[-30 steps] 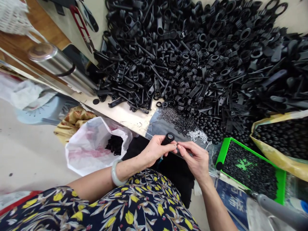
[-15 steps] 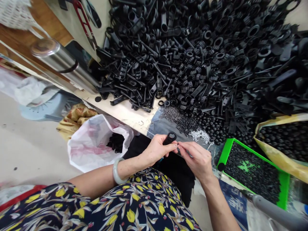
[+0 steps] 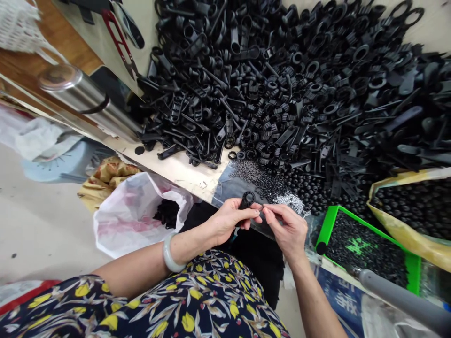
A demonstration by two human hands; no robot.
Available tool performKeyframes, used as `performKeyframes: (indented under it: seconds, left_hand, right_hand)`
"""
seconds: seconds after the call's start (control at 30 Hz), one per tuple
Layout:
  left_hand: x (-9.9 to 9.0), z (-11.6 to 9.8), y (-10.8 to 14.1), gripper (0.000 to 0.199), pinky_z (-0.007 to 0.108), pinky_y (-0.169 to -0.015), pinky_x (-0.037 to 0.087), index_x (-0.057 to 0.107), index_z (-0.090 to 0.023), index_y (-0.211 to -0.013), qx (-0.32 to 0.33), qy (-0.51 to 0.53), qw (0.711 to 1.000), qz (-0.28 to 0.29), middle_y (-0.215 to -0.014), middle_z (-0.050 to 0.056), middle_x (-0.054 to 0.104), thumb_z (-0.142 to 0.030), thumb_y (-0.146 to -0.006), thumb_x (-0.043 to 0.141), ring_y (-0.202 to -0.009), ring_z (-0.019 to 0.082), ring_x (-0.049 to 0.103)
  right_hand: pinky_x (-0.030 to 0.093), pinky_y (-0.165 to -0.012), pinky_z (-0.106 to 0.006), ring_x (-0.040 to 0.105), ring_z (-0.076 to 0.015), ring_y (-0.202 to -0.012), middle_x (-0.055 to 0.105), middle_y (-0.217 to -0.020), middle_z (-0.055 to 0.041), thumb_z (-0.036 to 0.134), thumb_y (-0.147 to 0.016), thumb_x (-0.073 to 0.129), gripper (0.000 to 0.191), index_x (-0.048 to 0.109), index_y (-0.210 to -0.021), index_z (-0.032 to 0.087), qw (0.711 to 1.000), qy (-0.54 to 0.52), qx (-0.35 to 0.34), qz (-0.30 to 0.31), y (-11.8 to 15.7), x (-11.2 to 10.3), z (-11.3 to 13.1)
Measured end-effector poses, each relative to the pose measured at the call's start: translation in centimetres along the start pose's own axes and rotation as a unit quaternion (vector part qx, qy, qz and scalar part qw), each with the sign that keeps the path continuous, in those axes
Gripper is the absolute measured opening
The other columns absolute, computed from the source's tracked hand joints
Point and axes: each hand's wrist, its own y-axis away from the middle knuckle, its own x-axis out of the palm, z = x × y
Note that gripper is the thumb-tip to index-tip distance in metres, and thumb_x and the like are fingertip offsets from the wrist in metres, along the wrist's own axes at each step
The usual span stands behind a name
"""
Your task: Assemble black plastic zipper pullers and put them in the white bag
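Observation:
My left hand is wrapped round a black plastic part with a round, ring-like end that sticks up past the fingers. Close beside it, my right hand pinches a small, thin dark piece between thumb and forefinger, near the left fingertips. What that piece is, I cannot make out. Just beyond the hands lie a heap of short silver pins and a spread of tiny dark pieces on the table edge.
A large pile of black plastic parts covers the table. On the right stand a green tray of small black pieces and a yellow bag of round black parts. A steel flask lies left, above an open white bag.
The view has shifted slightly. Both hands stay together at the table edge, and the thin dark piece at the right fingertips shows more clearly. The black part remains in the left hand.

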Motion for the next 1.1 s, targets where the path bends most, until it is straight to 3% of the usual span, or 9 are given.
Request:
performKeyframes:
  seconds: [0.23,0.5,0.83,1.1]
  left_hand:
    - [-0.1,0.9,-0.9,0.029,0.021,-0.049,0.03,0.073,-0.01,-0.089,0.039,-0.003,0.998,-0.039,-0.075,0.005,0.074,-0.032,-0.073,0.084,-0.047,0.005,0.052]
    - [0.2,-0.2,-0.7,0.025,0.021,-0.049,0.026,0.074,-0.01,-0.088,0.044,-0.055,0.996,-0.047,-0.074,0.005,0.072,-0.031,-0.075,0.08,-0.049,0.004,0.045]
    - [-0.2,-0.6,0.0,0.025,0.021,-0.048,0.022,0.072,-0.01,-0.083,0.018,-0.051,0.998,-0.01,-0.068,0.004,0.068,-0.031,-0.071,0.081,-0.05,0.005,0.041]
    - [-0.2,-0.4,0.1,0.028,0.022,-0.047,0.02,0.071,-0.011,-0.078,0.014,-0.025,1.0,0.007,-0.067,0.004,0.068,-0.036,-0.072,0.082,-0.047,0.004,0.039]
  right_hand:
    - [0.062,-0.074,-0.03,0.075,-0.0172,-0.082,0.08,-0.096,-0.0053,0.019,-0.098,0.068,0.013,0.077,-0.105,0.024,0.996,0.055,-0.066,0.005,-0.3,0.5,-0.7]
    - [0.061,-0.078,-0.03,0.075,-0.0175,-0.088,0.079,-0.103,-0.0069,0.015,-0.098,0.067,0.021,0.074,-0.116,0.023,0.994,0.044,-0.09,0.04,-0.7,0.1,-0.3]
    - [0.062,-0.078,-0.03,0.075,-0.0168,-0.086,0.08,-0.1,-0.0059,0.014,-0.098,0.068,0.024,0.074,-0.118,0.023,0.987,0.087,-0.128,0.028,-0.1,-0.1,0.5]
    - [0.061,-0.077,-0.033,0.074,-0.0173,-0.083,0.079,-0.099,-0.0052,0.016,-0.097,0.069,0.025,0.076,-0.118,0.026,0.99,0.084,-0.115,0.022,0.3,-0.2,0.8]
